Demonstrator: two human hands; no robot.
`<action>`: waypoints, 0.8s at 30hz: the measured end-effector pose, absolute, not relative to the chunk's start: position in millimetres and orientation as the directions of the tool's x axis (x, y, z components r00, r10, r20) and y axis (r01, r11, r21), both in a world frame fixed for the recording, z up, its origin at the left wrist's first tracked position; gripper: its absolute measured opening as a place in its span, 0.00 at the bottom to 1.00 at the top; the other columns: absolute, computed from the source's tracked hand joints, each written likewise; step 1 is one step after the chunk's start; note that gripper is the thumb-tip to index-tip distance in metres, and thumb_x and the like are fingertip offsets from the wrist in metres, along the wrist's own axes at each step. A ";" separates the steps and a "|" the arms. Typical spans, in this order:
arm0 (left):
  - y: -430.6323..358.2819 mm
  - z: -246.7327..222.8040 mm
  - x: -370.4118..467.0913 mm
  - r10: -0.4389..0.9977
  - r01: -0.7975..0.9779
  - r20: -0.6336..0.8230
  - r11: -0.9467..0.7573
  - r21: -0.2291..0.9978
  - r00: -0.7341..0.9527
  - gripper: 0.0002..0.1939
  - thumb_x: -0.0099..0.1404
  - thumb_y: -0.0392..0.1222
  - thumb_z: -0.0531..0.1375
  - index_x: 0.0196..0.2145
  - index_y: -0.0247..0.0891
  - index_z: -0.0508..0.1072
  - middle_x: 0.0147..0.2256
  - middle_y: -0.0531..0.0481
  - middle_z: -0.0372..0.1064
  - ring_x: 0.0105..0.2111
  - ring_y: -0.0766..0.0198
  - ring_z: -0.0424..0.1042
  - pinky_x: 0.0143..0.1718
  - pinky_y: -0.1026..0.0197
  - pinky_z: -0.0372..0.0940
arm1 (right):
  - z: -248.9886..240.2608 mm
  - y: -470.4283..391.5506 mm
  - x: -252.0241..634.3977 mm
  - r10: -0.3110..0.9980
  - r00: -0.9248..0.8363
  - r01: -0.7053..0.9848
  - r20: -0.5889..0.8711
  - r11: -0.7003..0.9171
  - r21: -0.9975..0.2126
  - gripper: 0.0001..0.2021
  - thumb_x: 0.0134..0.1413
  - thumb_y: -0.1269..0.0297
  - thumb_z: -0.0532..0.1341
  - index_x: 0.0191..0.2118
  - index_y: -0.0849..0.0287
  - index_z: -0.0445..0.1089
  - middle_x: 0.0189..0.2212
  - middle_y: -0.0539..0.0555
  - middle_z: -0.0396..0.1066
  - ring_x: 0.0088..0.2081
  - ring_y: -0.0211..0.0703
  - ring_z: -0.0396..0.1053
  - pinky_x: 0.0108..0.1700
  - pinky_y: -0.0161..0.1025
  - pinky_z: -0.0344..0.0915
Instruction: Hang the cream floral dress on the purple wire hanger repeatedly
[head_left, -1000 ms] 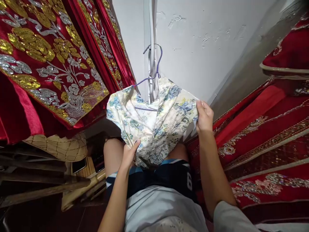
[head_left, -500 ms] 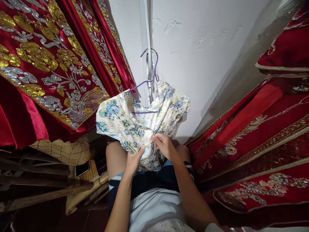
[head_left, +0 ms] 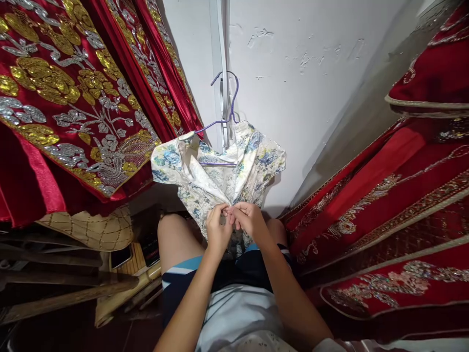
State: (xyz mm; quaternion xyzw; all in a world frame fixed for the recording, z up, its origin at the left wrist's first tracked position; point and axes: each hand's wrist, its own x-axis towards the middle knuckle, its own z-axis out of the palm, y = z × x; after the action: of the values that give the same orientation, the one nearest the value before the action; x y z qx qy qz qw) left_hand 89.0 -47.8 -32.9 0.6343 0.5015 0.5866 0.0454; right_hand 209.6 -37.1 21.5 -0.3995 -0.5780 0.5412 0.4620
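Observation:
A white floral blouse (head_left: 198, 195) with blue, green and yellow flowers hangs on a purple hanger (head_left: 234, 98) in front of me, its lower part over my lap. At the bottom of the V-neck my left hand (head_left: 219, 227) pinches the front edge. Right beside it my right hand (head_left: 249, 220) is closed on the same spot, and the fingertips of both hands meet there. Any button or fastening between them is hidden by my fingers.
Red garments with gold and silver embroidery (head_left: 106, 98) hang at the left. More red beaded cloth (head_left: 395, 205) fills the right side. A pale wall (head_left: 286, 98) stands behind the hanger. At lower left is a bamboo seat (head_left: 128, 283) with a phone (head_left: 120, 255) on it.
My left hand has moved up and right from the lower left of the blouse front to meet my right hand at the neckline. The neckline's left edge now folds outward.

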 end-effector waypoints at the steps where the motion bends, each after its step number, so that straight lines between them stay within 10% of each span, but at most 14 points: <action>1: -44.6 -30.8 91.5 0.698 0.577 0.693 -0.496 0.649 -0.180 0.03 0.68 0.37 0.57 0.39 0.39 0.70 0.31 0.51 0.69 0.32 0.62 0.69 0.35 0.61 0.64 | 27.8 -33.3 210.8 0.967 -0.240 -0.074 0.081 0.065 -0.995 0.12 0.52 0.57 0.64 0.24 0.59 0.70 0.18 0.48 0.68 0.18 0.33 0.60 0.22 0.34 0.55; 13: -57.7 -26.9 78.7 0.902 0.682 0.417 -0.376 0.627 0.114 0.07 0.69 0.38 0.53 0.31 0.40 0.64 0.25 0.53 0.61 0.26 0.63 0.61 0.30 0.62 0.53 | 151.5 59.2 210.8 0.966 -0.140 -0.440 0.218 0.137 -0.888 0.08 0.56 0.64 0.65 0.31 0.63 0.70 0.23 0.46 0.66 0.17 0.24 0.52 0.17 0.28 0.45; 20: -12.6 97.0 67.4 0.656 0.521 0.753 -0.627 0.579 -0.047 0.20 0.73 0.46 0.55 0.59 0.40 0.63 0.34 0.52 0.69 0.29 0.66 0.66 0.35 0.62 0.59 | 147.1 33.3 211.3 0.894 -0.204 -0.235 0.399 0.351 -0.906 0.09 0.59 0.62 0.62 0.29 0.60 0.69 0.17 0.44 0.62 0.18 0.28 0.55 0.19 0.29 0.50; 24: 14.7 155.8 67.7 0.555 0.626 0.819 -0.693 0.359 0.144 0.12 0.73 0.45 0.56 0.44 0.35 0.73 0.33 0.50 0.70 0.34 0.63 0.69 0.40 0.61 0.60 | 151.7 38.0 214.5 0.865 -0.166 -0.155 0.474 0.452 -0.878 0.10 0.59 0.62 0.61 0.28 0.59 0.68 0.17 0.44 0.60 0.18 0.30 0.53 0.21 0.31 0.49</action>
State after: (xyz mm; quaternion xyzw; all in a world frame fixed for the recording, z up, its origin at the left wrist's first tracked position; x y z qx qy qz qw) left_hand 67.7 14.7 155.8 0.7556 0.3906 0.5247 -0.0338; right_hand 214.5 38.0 151.7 -0.2844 -0.6243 0.4394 0.5799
